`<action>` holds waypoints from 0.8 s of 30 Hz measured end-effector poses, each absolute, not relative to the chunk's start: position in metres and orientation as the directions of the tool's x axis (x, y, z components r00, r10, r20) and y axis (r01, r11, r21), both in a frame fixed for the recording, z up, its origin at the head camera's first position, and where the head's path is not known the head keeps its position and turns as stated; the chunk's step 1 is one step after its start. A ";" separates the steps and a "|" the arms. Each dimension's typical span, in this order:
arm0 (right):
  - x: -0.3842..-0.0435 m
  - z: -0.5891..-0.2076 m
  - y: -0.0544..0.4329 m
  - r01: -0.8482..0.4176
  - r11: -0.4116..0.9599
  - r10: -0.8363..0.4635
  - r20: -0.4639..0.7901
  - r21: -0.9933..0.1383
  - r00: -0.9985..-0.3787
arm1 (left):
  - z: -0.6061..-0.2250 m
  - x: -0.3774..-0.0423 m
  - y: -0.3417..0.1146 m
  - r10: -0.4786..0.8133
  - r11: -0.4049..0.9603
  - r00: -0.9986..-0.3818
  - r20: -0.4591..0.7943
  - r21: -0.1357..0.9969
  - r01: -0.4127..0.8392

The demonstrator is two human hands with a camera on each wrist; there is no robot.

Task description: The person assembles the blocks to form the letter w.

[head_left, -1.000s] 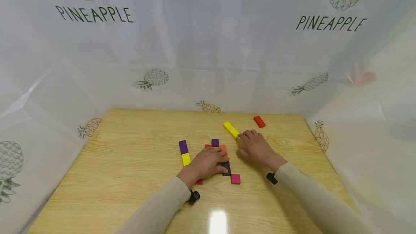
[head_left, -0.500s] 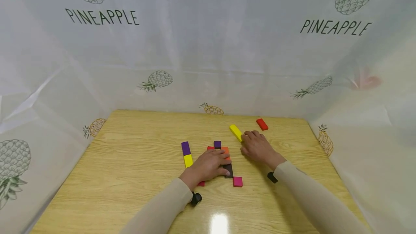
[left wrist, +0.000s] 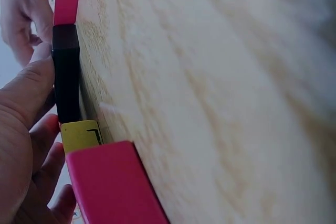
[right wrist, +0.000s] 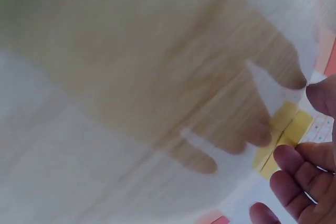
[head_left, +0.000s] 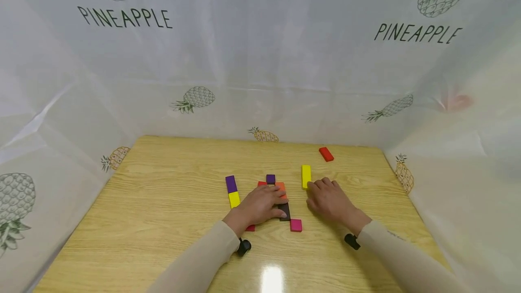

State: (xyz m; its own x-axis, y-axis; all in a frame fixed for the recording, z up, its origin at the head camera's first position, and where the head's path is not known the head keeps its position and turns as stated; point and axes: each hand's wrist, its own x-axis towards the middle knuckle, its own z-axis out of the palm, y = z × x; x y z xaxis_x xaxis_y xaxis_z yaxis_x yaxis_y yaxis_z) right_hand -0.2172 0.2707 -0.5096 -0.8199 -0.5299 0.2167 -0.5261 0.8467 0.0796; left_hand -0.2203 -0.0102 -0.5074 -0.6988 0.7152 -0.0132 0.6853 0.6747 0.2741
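Observation:
My left hand [head_left: 260, 205] lies over a cluster of coloured blocks, with its thumb against a black block [left wrist: 66, 77]. An orange block [head_left: 280, 188] and part of a red block [head_left: 262, 183] show past its fingers; the middle of the cluster is hidden beneath it. At the near end of a long yellow block [head_left: 306, 176], the fingertips of my right hand [head_left: 331, 200] touch it. In the right wrist view the thumb stands apart from this yellow block [right wrist: 296, 126], and the fingers are loosely bent.
A small purple block [head_left: 270, 178] tops the cluster; a pink block [head_left: 296, 225] sits at its lower right. Left of it, a purple block [head_left: 230, 184] meets a yellow one [head_left: 234, 199]. A red block [head_left: 326, 154] lies near the table's back edge, before a pineapple-print curtain [head_left: 260, 58].
The long yellow block has turned from a slant to nearly straight and shifted right and nearer, along with my right hand. My left hand stays on the cluster.

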 end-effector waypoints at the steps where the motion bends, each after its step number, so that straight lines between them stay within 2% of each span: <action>1: -0.218 -0.508 0.270 -0.534 0.842 -0.538 0.221 0.081 -0.814 | -0.507 -0.220 -0.011 0.714 0.676 -0.700 -0.013 0.275 0.684; 3: -0.222 -0.504 0.268 -0.541 0.837 -0.544 0.229 0.081 -0.807 | -0.506 -0.220 -0.012 0.713 0.677 -0.702 -0.013 0.276 0.682; 6: -0.234 -0.498 0.267 -0.519 0.852 -0.521 0.204 0.069 -0.829 | -0.505 -0.220 -0.013 0.714 0.675 -0.701 -0.009 0.278 0.684; 13: -0.266 -0.494 0.272 -0.464 0.884 -0.467 0.050 0.063 -0.883 | -0.507 -0.219 -0.013 0.715 0.671 -0.699 -0.005 0.282 0.685; 24: -0.275 -0.493 0.273 -0.401 0.911 -0.410 -0.117 -0.091 -0.905 | -0.507 -0.218 -0.012 0.709 0.674 -0.705 -0.007 0.298 0.675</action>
